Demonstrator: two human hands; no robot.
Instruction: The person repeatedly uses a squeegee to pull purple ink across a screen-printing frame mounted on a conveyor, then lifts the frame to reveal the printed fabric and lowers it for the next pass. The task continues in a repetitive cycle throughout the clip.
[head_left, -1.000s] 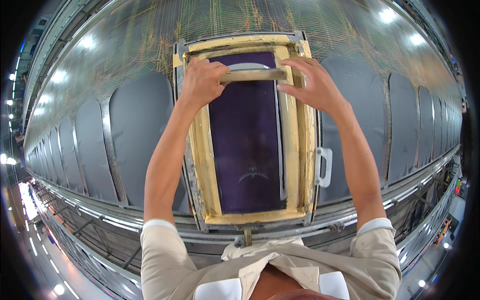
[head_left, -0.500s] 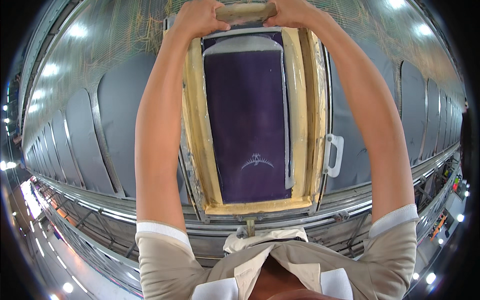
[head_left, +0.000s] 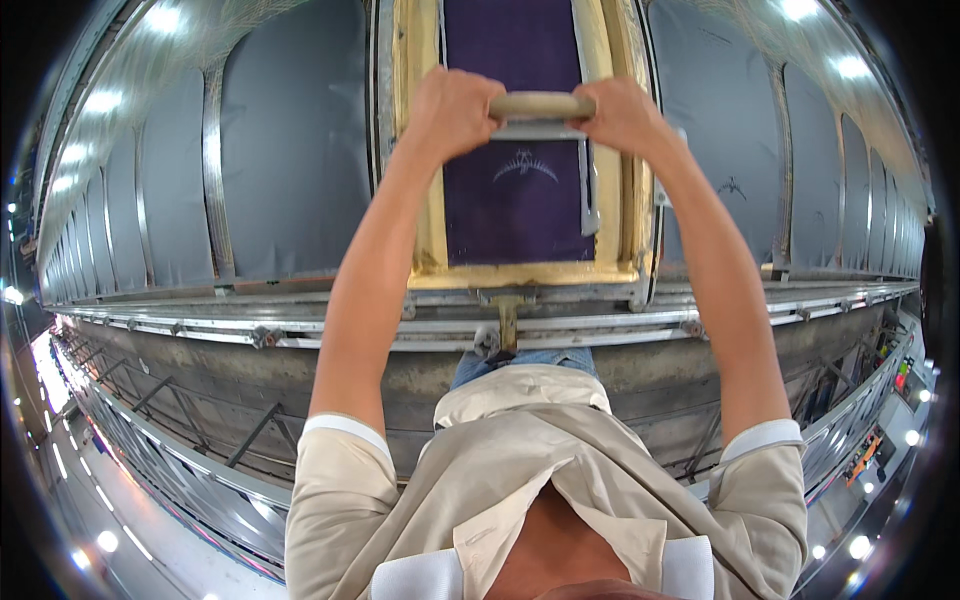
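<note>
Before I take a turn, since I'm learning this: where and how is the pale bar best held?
Likely toward both ends, from the near side: the pale bar lies crosswise, rounded and long enough for the left hand and right hand.

At my 10 o'clock I see a large dark grey panel [head_left: 295,150], with a row of narrower-looking ones curving off toward 9. Another grey panel [head_left: 705,110] lies at 2 o'clock, and a small dark winged mark [head_left: 733,188] shows out that way. A silver rail [head_left: 640,331] bows across my view from 9 to 3. Toward 8 o'clock I have a metal lattice [head_left: 252,436] and grey floor [head_left: 175,535]; at 4, something orange [head_left: 862,455], too small to make out.
</note>
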